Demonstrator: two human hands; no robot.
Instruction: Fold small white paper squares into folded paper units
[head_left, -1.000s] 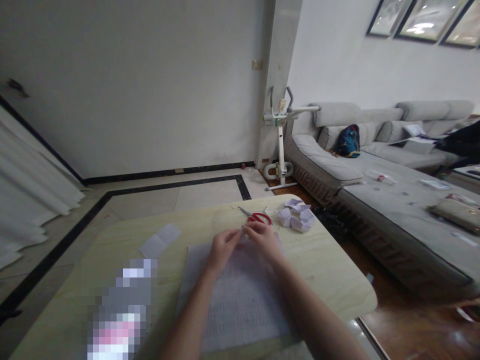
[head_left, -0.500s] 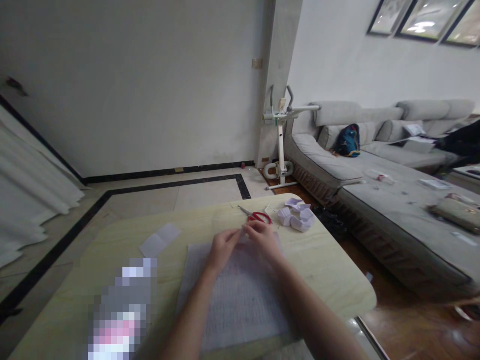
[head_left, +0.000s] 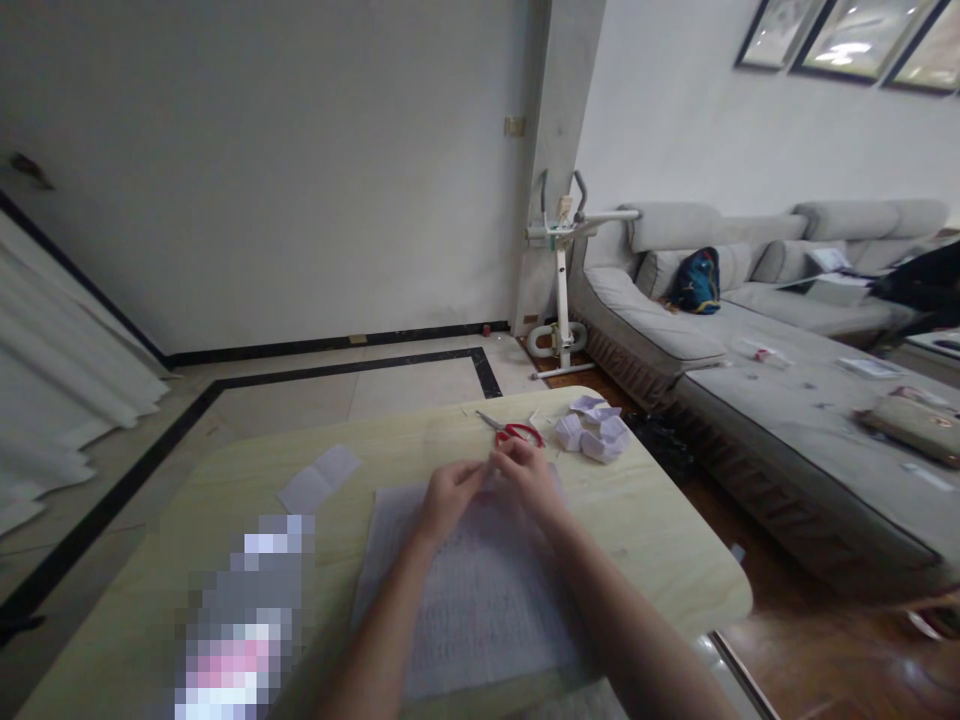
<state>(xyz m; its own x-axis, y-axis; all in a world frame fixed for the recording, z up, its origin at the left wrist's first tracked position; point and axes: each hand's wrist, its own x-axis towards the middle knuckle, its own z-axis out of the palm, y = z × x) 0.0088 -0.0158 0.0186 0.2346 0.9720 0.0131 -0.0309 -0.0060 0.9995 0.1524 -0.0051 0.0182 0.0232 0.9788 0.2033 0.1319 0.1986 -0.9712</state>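
Observation:
My left hand and my right hand meet above a large printed sheet of paper spread on the table. Both are closed in a pinch, fingertips nearly together, on a small pale piece of paper mostly hidden by the fingers. Just beyond my right hand lie scissors with red handles, their blades pointing to the far left. Several crumpled or folded white papers sit in a cluster right of the scissors. A creased pale slip of paper rests to the left of my hands.
The light wooden table has rounded corners. At its left is a pixelated, unrecognisable item. A grey sofa with a blue backpack stands to the right. White exercise equipment is behind the table.
My hands stay together over the printed sheet, with only slight shifts of the fingers. The scissors and papers have not moved.

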